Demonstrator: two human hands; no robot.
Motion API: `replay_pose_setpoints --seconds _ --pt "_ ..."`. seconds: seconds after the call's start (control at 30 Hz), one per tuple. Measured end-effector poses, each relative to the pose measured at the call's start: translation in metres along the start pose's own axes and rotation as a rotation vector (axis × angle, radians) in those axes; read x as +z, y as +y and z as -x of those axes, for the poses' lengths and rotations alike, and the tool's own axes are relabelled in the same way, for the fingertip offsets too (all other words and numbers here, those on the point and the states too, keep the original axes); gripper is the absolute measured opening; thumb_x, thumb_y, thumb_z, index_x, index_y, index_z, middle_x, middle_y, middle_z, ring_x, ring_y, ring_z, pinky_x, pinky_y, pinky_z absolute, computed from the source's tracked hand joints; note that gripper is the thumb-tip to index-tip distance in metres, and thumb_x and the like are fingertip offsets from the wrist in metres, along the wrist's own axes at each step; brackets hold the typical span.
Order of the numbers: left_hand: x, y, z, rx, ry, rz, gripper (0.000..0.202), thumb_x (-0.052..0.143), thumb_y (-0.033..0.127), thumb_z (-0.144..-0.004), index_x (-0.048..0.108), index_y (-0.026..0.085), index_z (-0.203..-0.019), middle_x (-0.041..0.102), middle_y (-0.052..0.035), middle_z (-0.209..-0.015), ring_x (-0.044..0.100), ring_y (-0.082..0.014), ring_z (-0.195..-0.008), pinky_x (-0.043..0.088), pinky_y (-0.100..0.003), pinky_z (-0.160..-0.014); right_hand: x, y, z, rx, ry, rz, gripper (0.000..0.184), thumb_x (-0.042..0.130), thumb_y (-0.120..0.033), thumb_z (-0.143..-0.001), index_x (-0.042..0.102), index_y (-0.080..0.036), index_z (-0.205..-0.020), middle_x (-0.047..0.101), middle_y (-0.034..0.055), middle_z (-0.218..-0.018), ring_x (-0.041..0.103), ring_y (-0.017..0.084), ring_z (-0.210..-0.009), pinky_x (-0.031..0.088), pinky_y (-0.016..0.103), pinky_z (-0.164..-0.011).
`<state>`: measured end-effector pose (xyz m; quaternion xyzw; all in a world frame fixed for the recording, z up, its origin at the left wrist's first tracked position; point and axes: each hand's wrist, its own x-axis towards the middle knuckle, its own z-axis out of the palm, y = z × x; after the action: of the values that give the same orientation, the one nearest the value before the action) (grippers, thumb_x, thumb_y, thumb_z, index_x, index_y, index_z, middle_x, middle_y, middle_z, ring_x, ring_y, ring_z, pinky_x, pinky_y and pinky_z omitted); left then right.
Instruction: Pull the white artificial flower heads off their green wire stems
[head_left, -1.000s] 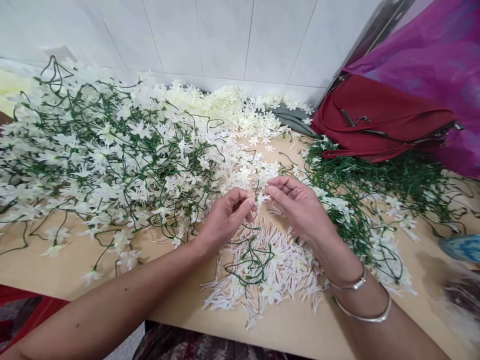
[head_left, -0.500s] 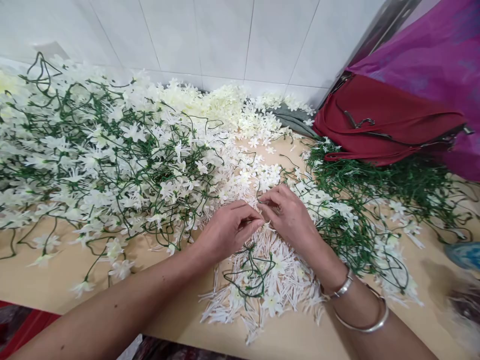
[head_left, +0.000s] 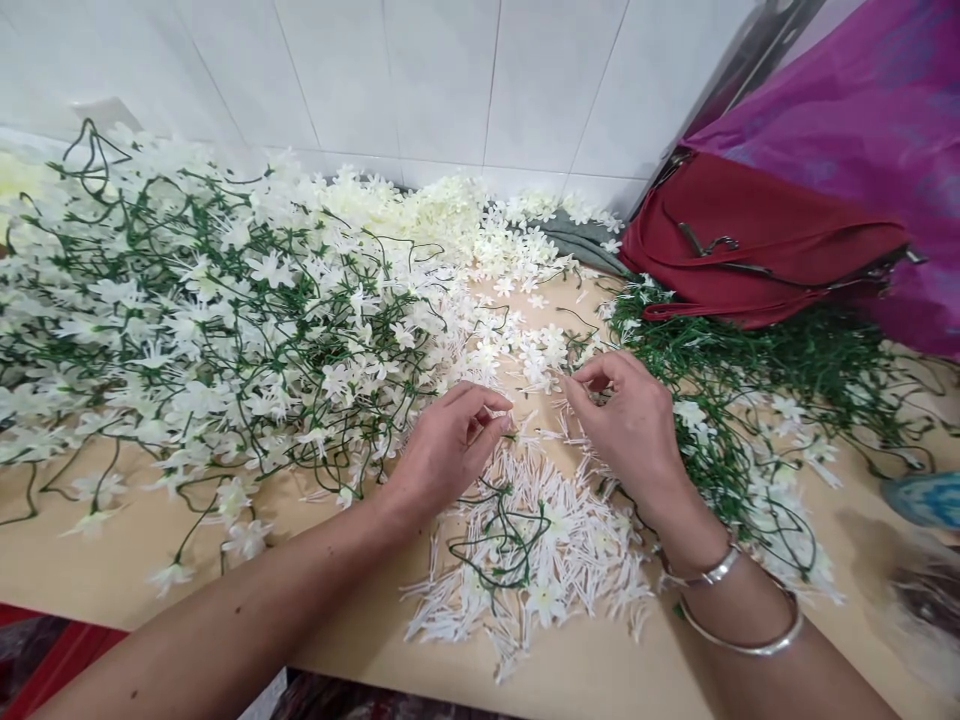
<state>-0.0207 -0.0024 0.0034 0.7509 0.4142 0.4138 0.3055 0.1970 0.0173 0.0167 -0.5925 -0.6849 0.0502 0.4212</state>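
My left hand (head_left: 454,440) is closed in a pinch above the pile of thin white stamen-like strands (head_left: 555,545). A tiny green bit shows by its fingertips, but what it holds is too small to name. To the right, my right hand (head_left: 630,425) also pinches, thumb against forefinger, beside loose white flower heads (head_left: 541,350). Whatever lies between those fingertips cannot be made out. Below the hands, a looped green stem (head_left: 495,580) and a few white blossoms rest on the strands.
A large heap of white artificial flowers on green stems (head_left: 225,320) covers the left of the table (head_left: 375,625). Bare green stems (head_left: 750,370) lie at right, by a red bag (head_left: 765,235) and purple cloth (head_left: 840,140). A tiled wall (head_left: 442,80) stands behind.
My hands have drawn apart. The right hand has shifted to the right, opening a gap over the strands, while the left has moved slightly left.
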Motion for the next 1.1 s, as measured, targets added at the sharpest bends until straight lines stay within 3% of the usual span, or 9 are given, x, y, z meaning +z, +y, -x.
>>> replay_pose_setpoints --seconds 0.17,0.43,0.53,0.73,0.93,1.1 --pt "0.000 -0.002 -0.001 0.018 0.020 0.008 0.011 0.060 0.016 -0.096 0.068 0.018 -0.105 0.068 -0.0061 -0.098 0.063 -0.0126 -0.077 0.052 -0.027 -0.071 0.006 -0.003 0.001 0.161 0.049 -0.446 0.011 0.073 -0.026 -0.086 0.064 -0.024 -0.079 0.073 0.0059 -0.097 0.068 0.023 -0.095 0.048 0.038 -0.083" --pt "-0.001 0.000 0.000 0.055 0.028 0.021 0.013 0.060 0.013 -0.096 0.067 0.017 -0.107 0.068 -0.0063 -0.099 0.064 -0.0131 -0.080 0.054 -0.028 -0.077 0.011 -0.009 0.001 0.395 -0.053 -0.879 0.027 0.087 -0.035 -0.075 0.065 -0.026 -0.089 0.072 -0.0008 -0.083 0.068 0.016 -0.077 0.055 0.033 -0.080" --pt "-0.001 -0.001 0.000 0.078 0.018 -0.007 0.015 0.059 0.012 -0.096 0.066 0.018 -0.108 0.068 -0.0066 -0.102 0.065 -0.0133 -0.081 0.054 -0.029 -0.078 0.011 -0.014 0.002 0.447 -0.118 -0.931 0.037 0.090 -0.035 -0.070 0.067 -0.027 -0.098 0.070 -0.0038 -0.077 0.067 0.015 -0.073 0.055 0.032 -0.078" --pt "-0.003 -0.002 0.000 0.192 -0.003 -0.113 0.027 0.054 0.008 -0.094 0.062 0.021 -0.116 0.065 -0.0094 -0.115 0.064 -0.0162 -0.091 0.054 -0.032 -0.084 0.012 -0.007 0.000 0.447 -0.057 -0.925 0.025 0.091 -0.035 -0.067 0.070 -0.024 -0.074 0.069 -0.0014 -0.078 0.062 0.015 -0.075 0.052 0.031 -0.078" --pt "-0.001 -0.008 -0.001 0.100 0.087 -0.238 0.033 0.052 0.001 -0.090 0.059 0.020 -0.115 0.062 -0.0066 -0.111 0.062 -0.0142 -0.086 0.054 -0.030 -0.078 0.017 0.004 -0.001 0.419 0.033 -0.972 0.022 0.092 -0.031 -0.066 0.074 -0.025 -0.076 0.068 -0.0025 -0.078 0.058 0.013 -0.075 0.049 0.027 -0.075" --pt "-0.007 0.002 0.001 0.153 -0.064 -0.287 0.014 0.058 0.014 -0.096 0.061 0.020 -0.109 0.063 -0.0067 -0.107 0.065 -0.0180 -0.092 0.054 -0.034 -0.082 0.018 0.004 -0.001 0.420 0.014 -0.971 0.019 0.090 -0.029 -0.069 0.073 -0.025 -0.077 0.067 -0.0028 -0.076 0.059 0.013 -0.071 0.048 0.028 -0.072"
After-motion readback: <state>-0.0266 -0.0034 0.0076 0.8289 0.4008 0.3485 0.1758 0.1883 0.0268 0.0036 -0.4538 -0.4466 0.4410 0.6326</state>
